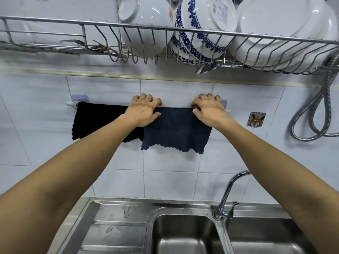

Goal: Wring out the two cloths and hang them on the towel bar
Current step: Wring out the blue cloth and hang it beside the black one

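Head view. Two cloths draped over the wall-mounted towel bar (72, 104): black cloth (99, 121) on the left, navy cloth (176, 131) to its right, their edges meeting; both have scalloped lower hems. Left hand (144, 111) and right hand (209, 110) grip the navy cloth's top corners at the bar, fingers curled over it. Dish rack (91, 26) above holds white bowls (146, 24), a blue-patterned bowl (198, 33) and white plates (286, 32). Steel sink (128, 213) below, faucet (229, 191) at its rear.
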